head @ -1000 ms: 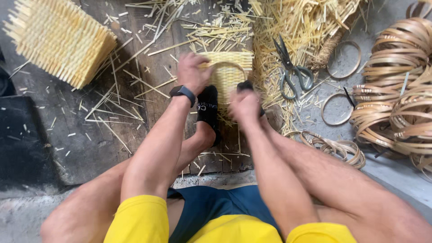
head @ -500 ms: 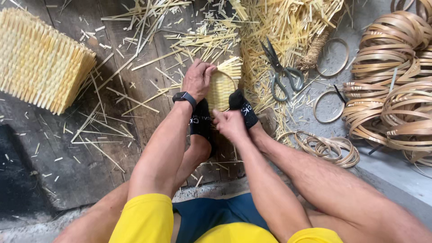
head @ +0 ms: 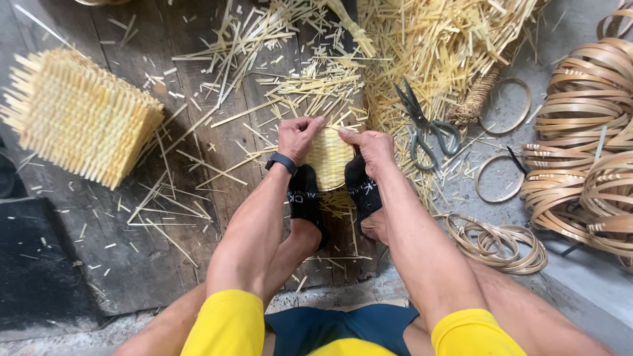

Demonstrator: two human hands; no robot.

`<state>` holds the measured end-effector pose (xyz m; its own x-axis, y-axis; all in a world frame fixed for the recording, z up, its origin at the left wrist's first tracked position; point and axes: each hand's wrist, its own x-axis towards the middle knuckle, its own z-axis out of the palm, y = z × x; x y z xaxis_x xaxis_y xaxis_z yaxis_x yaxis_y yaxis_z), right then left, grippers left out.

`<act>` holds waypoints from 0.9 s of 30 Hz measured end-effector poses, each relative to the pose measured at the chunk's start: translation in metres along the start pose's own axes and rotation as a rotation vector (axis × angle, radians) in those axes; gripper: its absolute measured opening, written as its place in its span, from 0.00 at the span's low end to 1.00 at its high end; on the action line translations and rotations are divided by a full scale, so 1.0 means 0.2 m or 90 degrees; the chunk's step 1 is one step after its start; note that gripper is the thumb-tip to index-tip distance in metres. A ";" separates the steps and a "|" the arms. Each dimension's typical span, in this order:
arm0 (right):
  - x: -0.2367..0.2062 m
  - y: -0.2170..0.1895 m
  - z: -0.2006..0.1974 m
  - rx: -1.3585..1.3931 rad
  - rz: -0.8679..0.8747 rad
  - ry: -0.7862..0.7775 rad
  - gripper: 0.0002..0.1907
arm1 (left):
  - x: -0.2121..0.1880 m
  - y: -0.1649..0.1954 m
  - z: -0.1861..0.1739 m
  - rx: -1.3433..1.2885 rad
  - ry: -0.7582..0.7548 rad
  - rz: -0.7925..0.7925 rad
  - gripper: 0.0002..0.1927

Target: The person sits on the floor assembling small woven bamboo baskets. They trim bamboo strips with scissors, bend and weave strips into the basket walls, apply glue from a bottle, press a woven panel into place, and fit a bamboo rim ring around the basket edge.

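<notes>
A small woven bamboo panel (head: pixel 328 157) at frame centre is clamped between our two black-socked feet (head: pixel 304 196), our left hand (head: pixel 298 137) and right hand (head: pixel 373 146) pinching its top edge shut; a slip of the feet could loosen the weave.

We reach both bare arms forward and down between our knees. Our left hand (head: pixel 298 136) is curled, fingers pinched at the tips, a dark band on its wrist. Our right hand (head: pixel 371 146) mirrors it just beside, knuckles up, thumb and forefinger pressed together. The two hands nearly meet above our feet, which are in black socks.
</notes>
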<state>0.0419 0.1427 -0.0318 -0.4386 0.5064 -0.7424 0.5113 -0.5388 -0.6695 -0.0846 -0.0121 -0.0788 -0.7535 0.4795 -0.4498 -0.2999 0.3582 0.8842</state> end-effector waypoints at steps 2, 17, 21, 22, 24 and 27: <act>-0.01 -0.04 0.00 -0.137 -0.056 0.037 0.19 | 0.01 -0.01 0.00 0.004 -0.004 -0.007 0.14; -0.12 -0.57 -1.11 -0.961 -0.075 -0.063 0.18 | -0.45 0.24 0.04 0.617 -0.061 0.521 0.08; 0.08 -0.10 -1.03 -0.823 -0.232 0.042 0.28 | -0.61 0.10 -0.02 0.688 -0.101 0.513 0.17; 0.13 -0.02 -1.01 -0.835 -0.307 0.088 0.31 | -0.64 0.09 -0.05 0.668 -0.119 0.453 0.15; 0.20 0.09 -0.97 -0.843 -0.440 0.196 0.38 | -0.65 0.08 -0.05 0.625 -0.078 0.345 0.18; 0.28 0.08 -0.99 -0.727 -0.105 0.035 0.35 | -0.66 0.11 0.06 0.531 0.096 0.249 0.33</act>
<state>0.1719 0.2951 -0.0804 -0.5439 0.5582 -0.6266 0.8336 0.4450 -0.3272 0.0159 -0.0578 -0.0010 -0.7977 0.5994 -0.0660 0.4643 0.6803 0.5671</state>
